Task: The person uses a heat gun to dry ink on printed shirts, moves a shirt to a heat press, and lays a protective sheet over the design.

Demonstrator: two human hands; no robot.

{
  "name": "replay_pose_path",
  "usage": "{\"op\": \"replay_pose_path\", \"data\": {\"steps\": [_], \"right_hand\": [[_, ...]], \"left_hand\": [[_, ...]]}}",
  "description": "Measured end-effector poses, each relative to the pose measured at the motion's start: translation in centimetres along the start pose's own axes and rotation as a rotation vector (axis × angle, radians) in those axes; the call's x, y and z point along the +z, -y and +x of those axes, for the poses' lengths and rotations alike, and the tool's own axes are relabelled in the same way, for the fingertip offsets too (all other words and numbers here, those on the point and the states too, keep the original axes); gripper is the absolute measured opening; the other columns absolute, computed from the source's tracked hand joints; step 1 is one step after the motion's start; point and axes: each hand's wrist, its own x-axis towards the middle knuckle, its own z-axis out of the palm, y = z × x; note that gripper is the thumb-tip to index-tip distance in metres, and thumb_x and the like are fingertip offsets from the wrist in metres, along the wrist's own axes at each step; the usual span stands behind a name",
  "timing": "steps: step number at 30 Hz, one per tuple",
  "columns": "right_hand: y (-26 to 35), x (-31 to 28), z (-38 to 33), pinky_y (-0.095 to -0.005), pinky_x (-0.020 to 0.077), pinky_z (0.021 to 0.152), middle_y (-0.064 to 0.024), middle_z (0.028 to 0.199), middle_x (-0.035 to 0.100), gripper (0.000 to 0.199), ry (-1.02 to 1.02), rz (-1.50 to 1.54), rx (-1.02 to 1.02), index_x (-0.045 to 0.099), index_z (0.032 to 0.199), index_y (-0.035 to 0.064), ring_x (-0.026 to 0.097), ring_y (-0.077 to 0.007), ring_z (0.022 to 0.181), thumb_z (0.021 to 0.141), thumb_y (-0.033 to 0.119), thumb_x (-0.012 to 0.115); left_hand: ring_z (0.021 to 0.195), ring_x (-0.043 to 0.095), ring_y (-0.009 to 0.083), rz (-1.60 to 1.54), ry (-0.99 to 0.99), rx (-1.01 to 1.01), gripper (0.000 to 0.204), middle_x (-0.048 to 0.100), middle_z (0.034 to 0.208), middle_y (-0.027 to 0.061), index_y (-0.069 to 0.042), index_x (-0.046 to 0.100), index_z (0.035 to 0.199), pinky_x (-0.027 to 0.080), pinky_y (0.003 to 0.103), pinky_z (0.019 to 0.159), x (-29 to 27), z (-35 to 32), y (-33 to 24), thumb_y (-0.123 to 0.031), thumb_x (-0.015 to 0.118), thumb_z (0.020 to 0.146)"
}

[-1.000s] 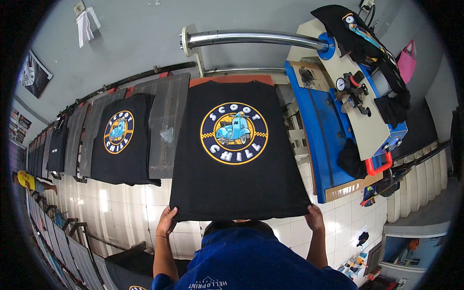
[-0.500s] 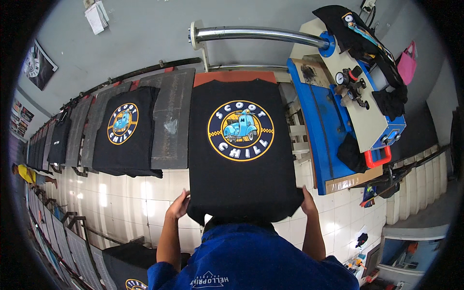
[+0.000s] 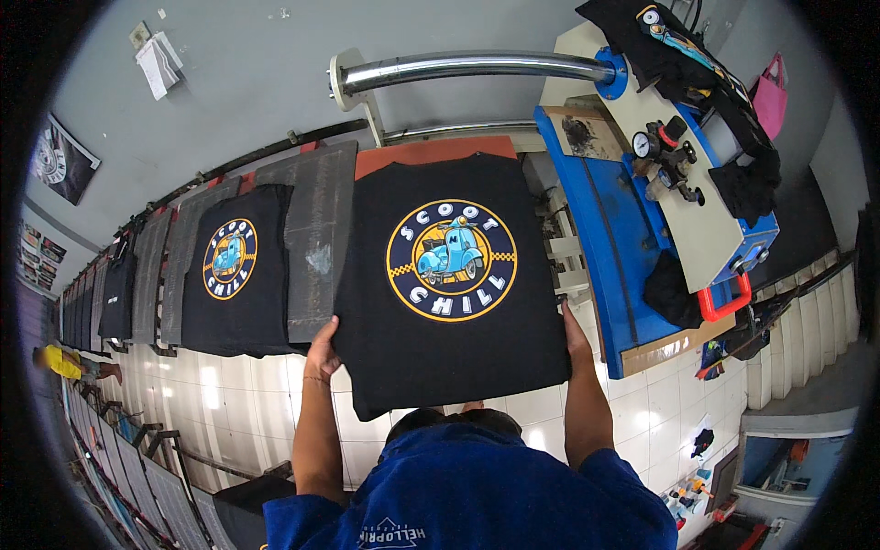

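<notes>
A black T-shirt with a round blue-scooter print lies spread over a reddish platen, its near end hanging towards me. My left hand grips the shirt's left side, thumb uppermost. On the opposite side my right hand holds the other edge; its fingers are mostly hidden at the cloth. The fabric stretches between both hands.
To the left, a second black T-shirt with the same print rests among grey platens. A blue and cream press machine with a gauge stands close on the right. Far left is a person in yellow.
Both hands have moved forward along the shirt's sides, away from my body. The shirt's near edge has shifted and now hangs lower at the left. My view has also moved slightly.
</notes>
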Motion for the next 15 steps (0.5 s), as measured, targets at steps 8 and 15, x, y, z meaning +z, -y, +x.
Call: {"op": "replay_pose_path", "data": {"steps": [8,15], "right_hand": [[0.3,-4.0,4.4,-0.0389,0.0372,0.103,-0.0095,0.132,0.056,0.06,0.106,0.339,-0.414,0.054,0.132,0.0037,0.05,-0.0267,0.12,0.084,0.036,0.07],[1.6,-4.1,6.8,-0.037,0.0354,0.106,-0.0099,0.134,0.053,0.061,0.061,0.491,-0.396,0.05,0.134,0.0006,0.048,-0.0257,0.123,0.086,0.036,0.064]], "left_hand": [[0.096,0.063,0.017,0.078,0.008,0.16,0.018,0.067,0.105,0.0014,-0.01,0.064,0.106,0.05,0.034,0.087,-0.3,2.5,-5.0,-0.02,0.064,0.091],[0.087,0.058,0.0108,0.211,-0.075,0.352,0.008,0.062,0.09,-0.0036,-0.013,0.059,0.095,0.046,0.03,0.081,-2.2,2.2,-5.4,-0.02,0.063,0.093]]}}
